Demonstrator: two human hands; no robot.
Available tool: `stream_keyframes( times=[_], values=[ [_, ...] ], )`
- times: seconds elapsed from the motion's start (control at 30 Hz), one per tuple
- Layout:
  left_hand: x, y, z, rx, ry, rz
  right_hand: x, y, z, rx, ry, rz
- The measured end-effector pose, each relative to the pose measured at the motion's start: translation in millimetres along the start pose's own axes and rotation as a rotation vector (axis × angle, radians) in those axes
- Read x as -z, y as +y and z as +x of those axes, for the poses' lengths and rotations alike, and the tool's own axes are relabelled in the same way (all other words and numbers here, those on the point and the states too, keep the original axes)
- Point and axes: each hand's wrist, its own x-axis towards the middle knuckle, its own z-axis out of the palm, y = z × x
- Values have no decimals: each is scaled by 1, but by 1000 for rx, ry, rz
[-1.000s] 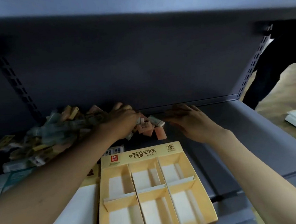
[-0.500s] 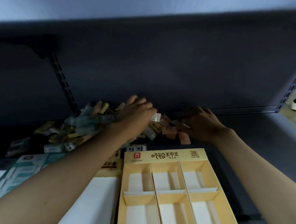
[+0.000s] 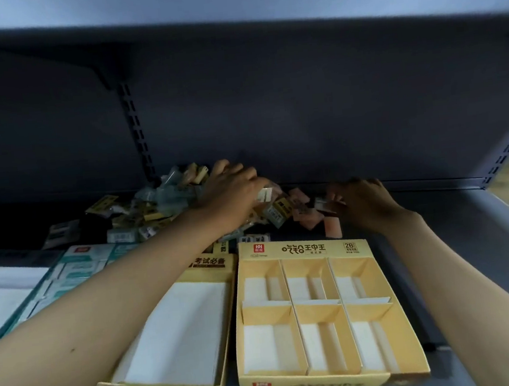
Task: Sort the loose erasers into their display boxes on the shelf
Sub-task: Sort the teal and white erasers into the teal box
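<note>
A heap of loose erasers in mixed wrappers lies at the back of the dark shelf, with pink erasers spilling to its right. My left hand reaches over the heap, fingers curled down round a white wrapped eraser. My right hand rests beside the pink erasers, its fingertips touching them; what lies under them is in shadow. An empty yellow six-compartment display box sits in front, between my forearms. A second yellow box with a white floor lies to its left, partly under my left arm.
A teal display box and a white surface lie at the left. The shelf's back wall rises right behind the heap, with a slotted upright. Bare grey shelf stretches to the right.
My view has swung left, so boxes and heap sit further right in frame. My right hand has moved in onto the pink erasers. My left hand stays on the heap, fingers curled further.
</note>
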Motion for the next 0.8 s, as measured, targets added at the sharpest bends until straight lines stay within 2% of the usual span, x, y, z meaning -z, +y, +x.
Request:
stream_keyframes(
  times=[0.13, 0.33, 0.5, 0.67, 0.8],
  values=[
    [4, -4, -14, 59, -35, -101, 19, -12, -8, -67, 26, 127],
    [14, -16, -37, 303, -44, -608, 50, -65, -22, 4, 34, 277],
    [22, -45, -61, 443, -126, -998, 65, -123, -37, 9, 8, 395],
    [28, -78, -92, 512, -148, -1163, 63, -181, -39, 7, 3, 355],
    [30, -106, -119, 483, -193, -1194, 59, -223, -41, 27, -18, 414]
  ],
)
